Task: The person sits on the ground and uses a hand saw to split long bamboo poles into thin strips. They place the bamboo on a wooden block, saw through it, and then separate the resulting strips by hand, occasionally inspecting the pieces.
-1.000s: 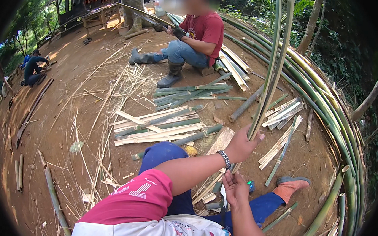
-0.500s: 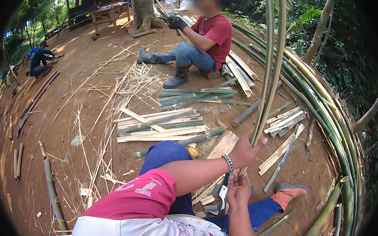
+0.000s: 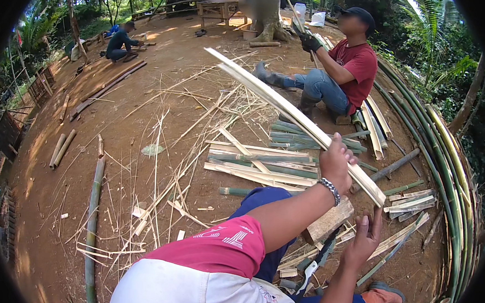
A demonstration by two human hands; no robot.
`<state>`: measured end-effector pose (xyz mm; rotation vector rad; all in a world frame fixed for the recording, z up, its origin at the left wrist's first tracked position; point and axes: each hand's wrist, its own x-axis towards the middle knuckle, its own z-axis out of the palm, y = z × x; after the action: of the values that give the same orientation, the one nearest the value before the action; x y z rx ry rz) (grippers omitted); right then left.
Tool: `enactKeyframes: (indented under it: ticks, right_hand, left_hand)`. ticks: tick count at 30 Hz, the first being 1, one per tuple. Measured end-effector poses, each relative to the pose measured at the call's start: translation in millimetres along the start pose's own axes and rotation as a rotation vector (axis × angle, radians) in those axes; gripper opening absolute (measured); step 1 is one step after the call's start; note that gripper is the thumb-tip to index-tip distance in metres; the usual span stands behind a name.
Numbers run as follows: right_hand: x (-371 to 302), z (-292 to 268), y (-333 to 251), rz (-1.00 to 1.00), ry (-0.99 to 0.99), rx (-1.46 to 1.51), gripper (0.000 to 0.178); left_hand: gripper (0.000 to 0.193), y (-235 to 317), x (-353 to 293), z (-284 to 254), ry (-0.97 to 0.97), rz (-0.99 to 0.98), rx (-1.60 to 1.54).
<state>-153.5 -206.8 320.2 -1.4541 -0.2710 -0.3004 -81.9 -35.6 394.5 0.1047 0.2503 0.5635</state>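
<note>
**Steadying a split bamboo slat over the lap**

The ground [image 3: 86, 158] is lying bare and reddish, littered with bamboo. A stack of long green poles [image 3: 447, 164] is curving along its right edge, and a pile of cut strips [image 3: 264, 164] is lying near its middle. A co-worker [image 3: 341, 74] in a red shirt is sitting at the far edge, working another piece.

The slat [image 3: 278, 106], pale and flat, is slanting from upper left down to lower right, above the person's knee. The left hand [image 3: 336, 163] is clenching around it near its lower end, the wrist wearing a bracelet [image 3: 329, 190]. The right hand [image 3: 364, 242] is hovering just under the slat's lower tip, fingers loosely released, apparently grasping nothing. A knife [image 3: 316, 261] is lying by the leg, near a wood block [image 3: 330, 221].

Judged from this, good handling means gripping closer to the slat's middle so its long free end is not whipping, and keeping fingertips off the split edges, which are likely splintering.
</note>
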Motion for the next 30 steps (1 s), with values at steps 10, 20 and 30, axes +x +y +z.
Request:
enactKeyframes:
  ticks: [10,20,30]
  right_hand:
    - [20.9,14.5,-30.4,-0.281,-0.234,-0.262,0.049]
    - [16.0,10.2,-54.7,-0.397,-0.214,-0.304,0.047]
    - [17.8,0.9,-58.6,-0.389,-0.212,-0.327,0.046]
  left_hand:
    - [0.047,50.5,80.0,-30.4,-0.050,-0.155,-0.302]
    - [0.048,44.6,57.0,-16.0,-0.314,-0.370,-0.367]
    - [0.046,37.6,48.9,-10.4,-0.364,-0.350,-0.373]
